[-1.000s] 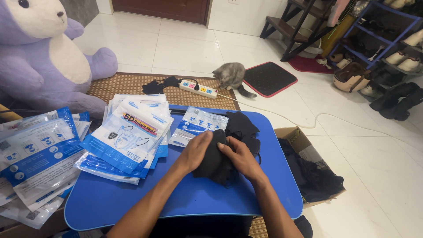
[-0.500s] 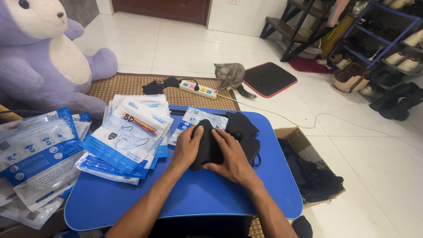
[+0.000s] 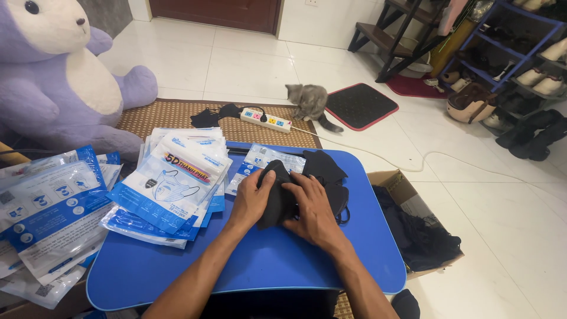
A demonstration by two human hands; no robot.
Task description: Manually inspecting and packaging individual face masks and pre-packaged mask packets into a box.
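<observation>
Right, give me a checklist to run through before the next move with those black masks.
1. Both hands on the stack: left hand and right hand grip the black masks. Ok.
2. Stack squared up: edges hidden by fingers. Cannot tell.
3. Blue table has bare room in front of the hands. Ok.
4. Empty bags within reach, piled on the left. Ok.
5. Cardboard box of masks close on the right. Ok.
6. Kitten away on the floor. Ok.

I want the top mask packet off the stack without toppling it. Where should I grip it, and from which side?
Probably best by the top packet's near corner, coming from the person's side. It lies flat and skewed on the stack, so that corner overhangs the packets below, and fingers can slip under it there.
</observation>
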